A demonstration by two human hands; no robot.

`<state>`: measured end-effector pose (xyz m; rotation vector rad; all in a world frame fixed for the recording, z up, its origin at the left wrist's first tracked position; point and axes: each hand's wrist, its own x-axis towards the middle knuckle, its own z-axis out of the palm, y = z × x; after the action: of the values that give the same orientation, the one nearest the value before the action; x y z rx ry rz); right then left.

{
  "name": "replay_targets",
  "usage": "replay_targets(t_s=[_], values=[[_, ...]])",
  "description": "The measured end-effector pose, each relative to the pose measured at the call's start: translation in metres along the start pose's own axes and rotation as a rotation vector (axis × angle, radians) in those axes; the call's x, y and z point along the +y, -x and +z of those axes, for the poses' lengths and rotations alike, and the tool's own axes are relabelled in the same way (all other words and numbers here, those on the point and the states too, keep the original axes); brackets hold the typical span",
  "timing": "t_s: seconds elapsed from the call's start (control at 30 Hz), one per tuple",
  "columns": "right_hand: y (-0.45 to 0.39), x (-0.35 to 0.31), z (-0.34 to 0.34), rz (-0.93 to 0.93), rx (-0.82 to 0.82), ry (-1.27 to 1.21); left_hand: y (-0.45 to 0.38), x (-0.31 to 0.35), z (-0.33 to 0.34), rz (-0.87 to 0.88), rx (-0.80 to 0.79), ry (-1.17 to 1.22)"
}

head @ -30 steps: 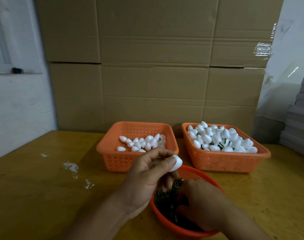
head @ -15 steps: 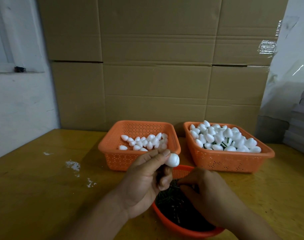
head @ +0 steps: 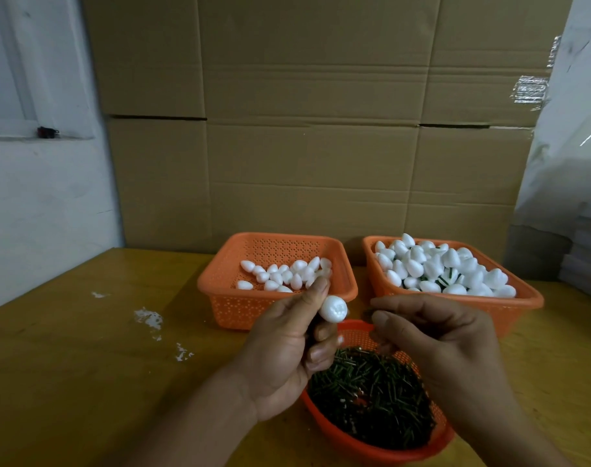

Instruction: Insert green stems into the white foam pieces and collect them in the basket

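My left hand point(head: 287, 345) pinches a white foam egg point(head: 334, 309) between thumb and forefinger, its blunt end facing right. My right hand point(head: 435, 345) is raised beside it, fingertips pinching a small dark green stem point(head: 367, 313) a short gap from the egg. Below both hands sits a round orange bowl point(head: 351, 436) full of loose green stems point(head: 371, 392). Behind stand two square orange baskets: the left basket point(head: 220, 284) holds plain foam eggs, the right basket point(head: 526, 298) is heaped with eggs, some showing green stems.
A yellow wooden table point(head: 85, 365) carries white foam crumbs point(head: 149, 318) left of the baskets. Stacked cardboard boxes point(head: 307, 129) form a wall right behind the baskets. A white wall is at the left, grey stacked sheets point(head: 587, 257) at the far right.
My right hand rose out of the stem bowl with a stem and came level with the foam egg. My left hand lifted the egg a little.
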<state>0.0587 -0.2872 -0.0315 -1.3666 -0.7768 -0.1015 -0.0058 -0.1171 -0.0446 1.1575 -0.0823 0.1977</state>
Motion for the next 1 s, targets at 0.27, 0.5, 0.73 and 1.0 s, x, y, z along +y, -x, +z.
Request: replay_targets(t_s=[0.27, 0.5, 0.73, 1.0], values=[[0.003, 0.002, 0.004, -0.233, 0.016, 0.113, 0.0, 0.002, 0.003, 0.009, 0.035, 0.002], [0.006, 0.005, 0.014, -0.316, -0.071, 0.102, 0.001, 0.002, 0.004, -0.008, 0.04, 0.011], [0.007, 0.007, 0.015, -0.339, -0.068, 0.098, 0.003, 0.002, 0.006, -0.01, 0.012, -0.008], [0.01, 0.01, 0.015, -0.386, -0.04, 0.195, 0.005, 0.002, 0.008, -0.004, 0.029, -0.047]])
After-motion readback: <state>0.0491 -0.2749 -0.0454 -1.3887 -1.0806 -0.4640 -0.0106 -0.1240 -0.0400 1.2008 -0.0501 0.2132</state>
